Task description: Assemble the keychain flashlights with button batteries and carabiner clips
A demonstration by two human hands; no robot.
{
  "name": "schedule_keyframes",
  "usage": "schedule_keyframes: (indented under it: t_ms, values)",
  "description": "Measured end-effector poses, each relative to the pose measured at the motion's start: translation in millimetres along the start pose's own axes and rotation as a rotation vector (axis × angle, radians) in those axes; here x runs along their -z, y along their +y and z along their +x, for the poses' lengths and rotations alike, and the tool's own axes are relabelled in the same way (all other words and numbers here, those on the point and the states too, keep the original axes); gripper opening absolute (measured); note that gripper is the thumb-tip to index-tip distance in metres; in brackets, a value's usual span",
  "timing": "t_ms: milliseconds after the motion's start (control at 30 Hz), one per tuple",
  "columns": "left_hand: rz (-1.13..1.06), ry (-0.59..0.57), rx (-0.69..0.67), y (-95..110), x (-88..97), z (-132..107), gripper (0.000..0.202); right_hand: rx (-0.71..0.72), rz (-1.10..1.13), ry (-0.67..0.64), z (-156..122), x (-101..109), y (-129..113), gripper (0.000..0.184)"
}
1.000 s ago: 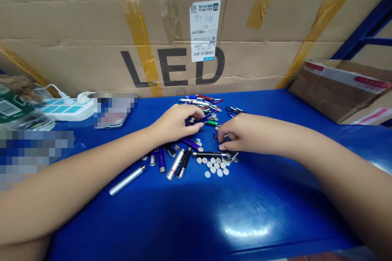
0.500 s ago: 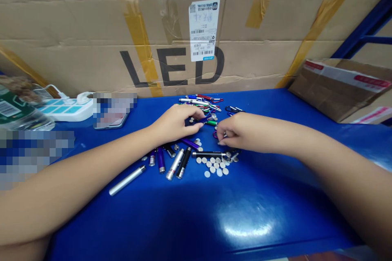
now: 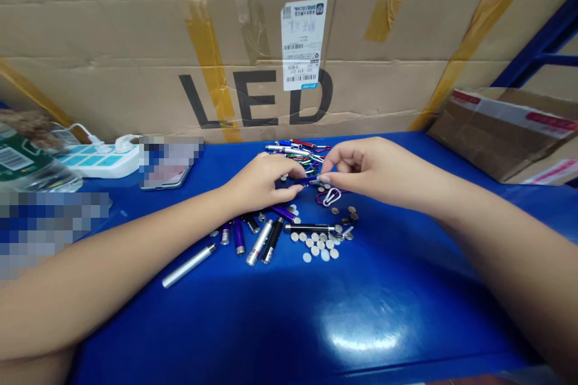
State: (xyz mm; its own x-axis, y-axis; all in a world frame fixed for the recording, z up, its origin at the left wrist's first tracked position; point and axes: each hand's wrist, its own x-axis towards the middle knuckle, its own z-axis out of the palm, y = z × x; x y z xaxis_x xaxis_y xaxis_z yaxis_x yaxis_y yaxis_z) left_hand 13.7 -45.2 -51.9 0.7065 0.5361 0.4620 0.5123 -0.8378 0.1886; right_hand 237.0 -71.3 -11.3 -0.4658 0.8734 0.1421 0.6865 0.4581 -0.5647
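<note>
A slim blue penlight tube (image 3: 307,180) is pinched between the thumb and fingers of my left hand (image 3: 262,179). My right hand (image 3: 368,169) has its thumb and forefinger pressed together at the right end of that tube; whatever small thing they hold is too hidden to make out. Just below the fingers lies a silver carabiner clip (image 3: 332,197). Round button cells (image 3: 321,245) are scattered nearer to me, beside a black penlight (image 3: 310,228). Left of them lie a silver penlight (image 3: 259,243), another black penlight (image 3: 273,241) and a purple penlight (image 3: 238,237).
A plain silver tube (image 3: 189,266) lies at the front left of the blue table (image 3: 289,325). Behind my hands is a pile of coloured penlights (image 3: 289,149). A phone (image 3: 174,174) and power strip (image 3: 102,159) sit left; a cardboard box (image 3: 497,132) stands right.
My right hand has moved up and left from beside the button cells to the end of the blue penlight tube. The carabiner clip has come into view. My left hand stays in place.
</note>
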Motion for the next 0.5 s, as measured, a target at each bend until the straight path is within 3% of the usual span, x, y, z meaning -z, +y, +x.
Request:
schedule_keyframes:
  t_ms: [200, 500]
  values:
    - [-0.01, 0.025, -0.011, -1, -0.3, 0, 0.012, 0.091, -0.077, 0.034, -5, 6, -5, 0.007]
    - [-0.02, 0.038, -0.012, -2, -1.0, 1, 0.013, 0.298, -0.313, -0.05, -8, 11, -3, 0.024]
